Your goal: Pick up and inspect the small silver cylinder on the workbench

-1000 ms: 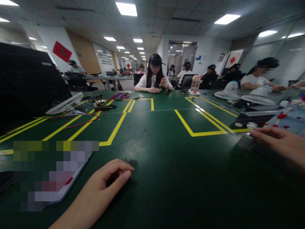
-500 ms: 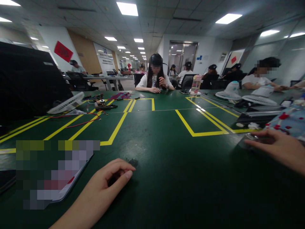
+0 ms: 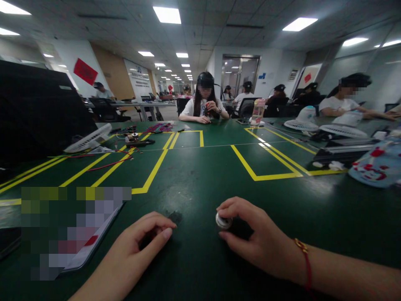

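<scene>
Your round metal piece [image 3: 224, 222] is just right of center, lower half of the frame, at your right hand [image 3: 261, 234]. Can't tell if it bears on the table [image 3: 200, 179] or hangs a touch above. Looks stiff and silvery; I'd guess light enough for two fingers, hard to squash, maybe a bit slick on the polished side. Best hold: thumb and forefinger on opposite sides of the rim, so it can't roll out. Keep off the top face.

Right grip: forefinger over the far edge, touching; thumb by the near edge. Fingers bracket the piece, but I can't tell if your thumb presses, so can't call it clamped. Forearm comes in from the lower right, red bracelet [image 3: 308, 263] at the wrist, fingers pointing left, hand low.

Left hand [image 3: 140, 238]: lower left of center, forearm in from the bottom edge, fingers curled, thumb and forefinger tips close together. Can't tell if they touch or if the palm hides anything. Tips are just beside a dark patch [image 3: 175, 216].

Further out: flat pixelated item [image 3: 90, 240] lower left; yellow tape [image 3: 275, 177] right of center; pale blue, red-patterned item [image 3: 376, 165] at the right edge; bottle [image 3: 257, 113] upper right of center.
</scene>
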A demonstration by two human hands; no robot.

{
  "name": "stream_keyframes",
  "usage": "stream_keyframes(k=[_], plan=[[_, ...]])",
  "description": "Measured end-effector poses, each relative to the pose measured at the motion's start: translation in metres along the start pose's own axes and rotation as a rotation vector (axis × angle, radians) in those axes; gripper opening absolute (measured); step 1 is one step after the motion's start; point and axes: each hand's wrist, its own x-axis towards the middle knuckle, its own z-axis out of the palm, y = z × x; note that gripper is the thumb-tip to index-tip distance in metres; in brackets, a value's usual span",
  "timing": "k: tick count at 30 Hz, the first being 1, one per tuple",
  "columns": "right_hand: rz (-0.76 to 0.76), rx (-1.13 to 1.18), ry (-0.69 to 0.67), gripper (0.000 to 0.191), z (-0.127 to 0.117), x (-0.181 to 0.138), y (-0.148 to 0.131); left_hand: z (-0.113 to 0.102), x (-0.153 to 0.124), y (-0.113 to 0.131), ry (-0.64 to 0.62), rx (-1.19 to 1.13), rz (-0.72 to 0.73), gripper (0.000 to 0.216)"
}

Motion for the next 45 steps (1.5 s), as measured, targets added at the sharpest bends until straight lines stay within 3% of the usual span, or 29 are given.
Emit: stream_keyframes(k=[5, 9, 15, 22, 28, 35, 41, 45], plan=[[0.148, 0.071, 0.0, 0.055, 0.003, -0.007, 0.009, 0.015, 0.007, 0.021, 0.031, 0.046, 0.091, 0.019], [0.148, 0.103, 0.014, 0.05, 0.006, -0.008, 0.009, 0.035, 0.018, 0.053, -0.012, -0.002, 0.242, 0.019], [0.19, 0.11, 0.002, 0.046, 0.007, -0.005, 0.006, 0.049, 0.036, 0.078, 0.032, -0.058, 0.273, 0.008], [0.171, 0.099, -0.014, 0.043, 0.0, -0.008, 0.007, 0.038, 0.033, 0.07, 0.073, -0.081, 0.252, 0.012], [0.185, 0.096, 0.01, 0.042, -0.002, -0.008, 0.006, 0.05, 0.036, 0.077, 0.013, -0.072, 0.268, 0.013], [0.209, 0.132, 0.0, 0.046, 0.002, -0.009, 0.009, 0.038, 0.031, 0.077, 0.096, -0.074, 0.266, 0.013], [0.183, 0.123, 0.007, 0.047, 0.002, -0.01, 0.012, 0.048, 0.031, 0.05, -0.047, 0.125, 0.226, 0.011], [0.176, 0.11, 0.01, 0.047, 0.003, -0.011, 0.011, 0.056, 0.035, 0.045, -0.076, 0.177, 0.236, 0.009]])
